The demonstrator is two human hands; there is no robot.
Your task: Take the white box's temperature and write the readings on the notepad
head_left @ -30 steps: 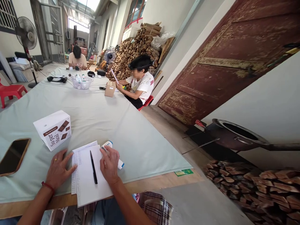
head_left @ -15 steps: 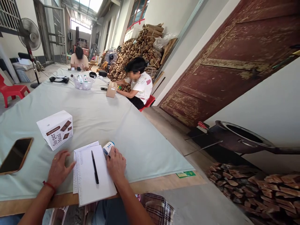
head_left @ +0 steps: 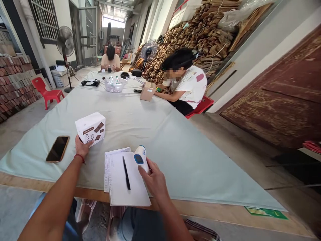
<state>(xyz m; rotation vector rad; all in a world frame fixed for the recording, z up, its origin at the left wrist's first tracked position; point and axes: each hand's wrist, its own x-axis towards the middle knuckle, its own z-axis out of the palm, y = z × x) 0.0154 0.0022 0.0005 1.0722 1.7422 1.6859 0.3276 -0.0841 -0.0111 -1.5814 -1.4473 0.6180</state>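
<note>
My right hand is closed round the handle of a white and blue infrared thermometer, lifted beside the paper with its small display facing me. My left hand grips the lower near corner of a white box with chocolate pieces printed on it; some of the fingers are hidden behind the box. Between my arms lies a stack of white paper, handwriting along its left edge. A black pen rests on the top sheet. Left of the box a phone lies flat, screen dark.
Farther along the cloth-covered table stand a clear plastic basin with bottles and a small cardboard box. One person sits at the right side, another at the far end. A red chair stands at left.
My left hand has moved from the table onto the white box and taken hold of it. My right hand has raised the thermometer and turned it upright. The view has swung left.
</note>
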